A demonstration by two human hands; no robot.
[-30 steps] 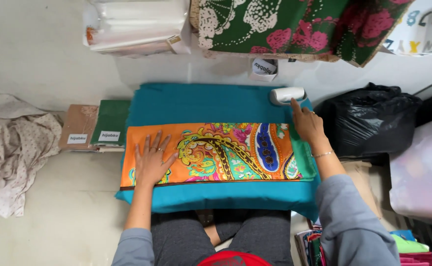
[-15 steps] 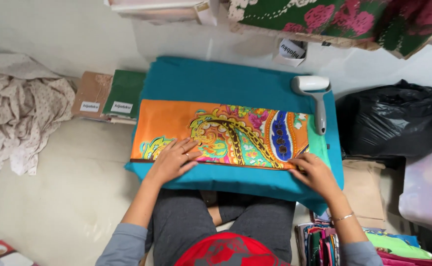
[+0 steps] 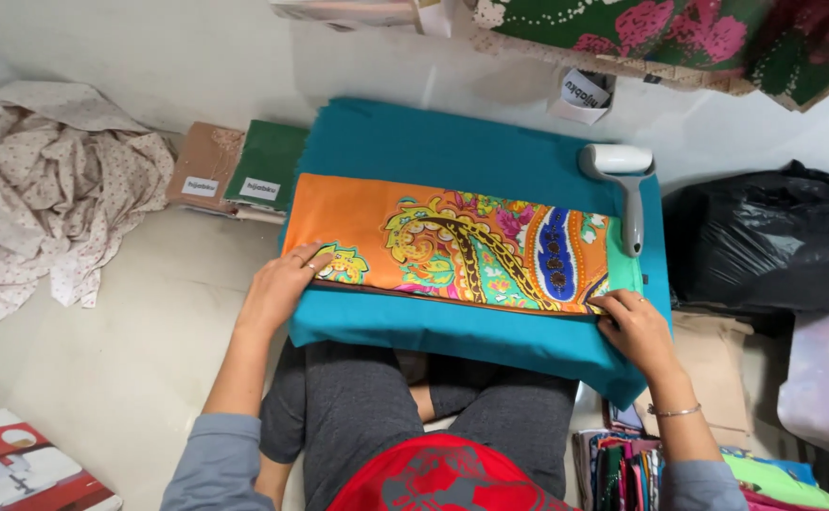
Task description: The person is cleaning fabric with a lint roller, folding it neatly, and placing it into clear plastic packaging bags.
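Note:
A folded orange scarf with a bright paisley pattern point(image 3: 462, 241) lies across a teal padded board point(image 3: 452, 151) on my lap. My left hand point(image 3: 280, 289) grips the scarf's near left corner, fingers curled over the edge. My right hand point(image 3: 634, 326) pinches the near right corner where a green border shows. A grey and white handheld steamer point(image 3: 627, 185) rests on the board's far right, apart from both hands.
A crumpled spotted cloth point(image 3: 55, 189) lies at the left. Brown and green flat packets point(image 3: 239, 175) sit beside the board. A black plastic bag point(image 3: 774, 241) is at the right, folded colourful fabrics point(image 3: 679, 468) near my right knee, and a floral cloth point(image 3: 679, 38) hangs above.
My right hand left the steamer at the far right and came to the scarf's near right corner. My left hand slid from the scarf's top to its near left corner.

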